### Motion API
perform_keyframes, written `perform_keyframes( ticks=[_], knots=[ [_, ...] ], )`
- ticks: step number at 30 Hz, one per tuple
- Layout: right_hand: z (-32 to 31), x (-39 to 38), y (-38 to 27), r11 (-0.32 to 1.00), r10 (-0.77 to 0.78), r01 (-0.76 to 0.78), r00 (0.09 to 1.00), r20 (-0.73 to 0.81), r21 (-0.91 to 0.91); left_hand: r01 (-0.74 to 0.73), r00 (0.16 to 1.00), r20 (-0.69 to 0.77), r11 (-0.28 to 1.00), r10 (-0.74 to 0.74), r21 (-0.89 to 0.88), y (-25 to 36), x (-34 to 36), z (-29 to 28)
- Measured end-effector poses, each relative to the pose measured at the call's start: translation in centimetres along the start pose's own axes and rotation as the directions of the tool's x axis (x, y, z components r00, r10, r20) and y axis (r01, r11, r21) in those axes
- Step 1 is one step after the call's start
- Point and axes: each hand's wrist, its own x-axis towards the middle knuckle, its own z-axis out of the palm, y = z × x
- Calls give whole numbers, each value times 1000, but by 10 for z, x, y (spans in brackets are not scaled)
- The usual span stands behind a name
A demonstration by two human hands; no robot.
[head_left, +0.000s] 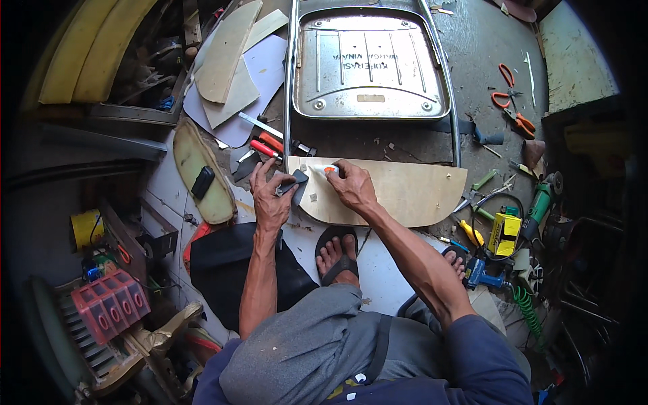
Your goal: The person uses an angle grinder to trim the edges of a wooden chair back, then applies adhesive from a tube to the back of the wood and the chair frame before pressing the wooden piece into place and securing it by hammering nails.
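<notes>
My left hand [271,199] pinches a small piece of dark sheet material [298,185] at the left end of a pale plywood board [398,192]. In my right hand [354,186] is a small white glue bottle [329,169] with an orange patch, tilted with its nozzle toward the left over the board. The board has one straight edge and one rounded edge, with small light grey marks near its left end. It lies against the tubes of a metal chair frame [456,145]. The bottle's tip is too small to tell whether it touches the wood.
Beyond the board lies the metal seat pan [371,67]. Red-handled screwdrivers [265,149] lie to the left, above black sheet material [236,270]. Pliers [521,124], a green angle grinder [543,202], a yellow box [504,234] and a blue air tool [484,275] crowd the right.
</notes>
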Motion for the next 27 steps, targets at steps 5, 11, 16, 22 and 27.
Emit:
perform_keyframes(
  ticks=[5, 11, 16, 22, 27],
  knots=[
    [1, 3, -3, 999, -40, 40, 999, -23, -24, 18, 1000, -4, 1000, -18, -6, 0, -1, -1],
    [4, 4, -12, 999, -48, 48, 999, 1, 23, 38, 999, 2, 999, -37, -13, 2, 0, -2],
    [7, 3, -18, 999, -38, 39, 999, -20, 38, 23, 1000, -17, 1000, -23, -15, 5, 4, -2],
    [11, 8, -14, 998, -49, 51, 997, -65, 24, 10, 1000, -27, 1000, -10, -1, 7, 8, 2],
    [3, 4, -6, 998, 34, -21, 981, -193, 67, -8, 998, -58, 1000, 7, -19, 6, 23, 11]
  ],
)
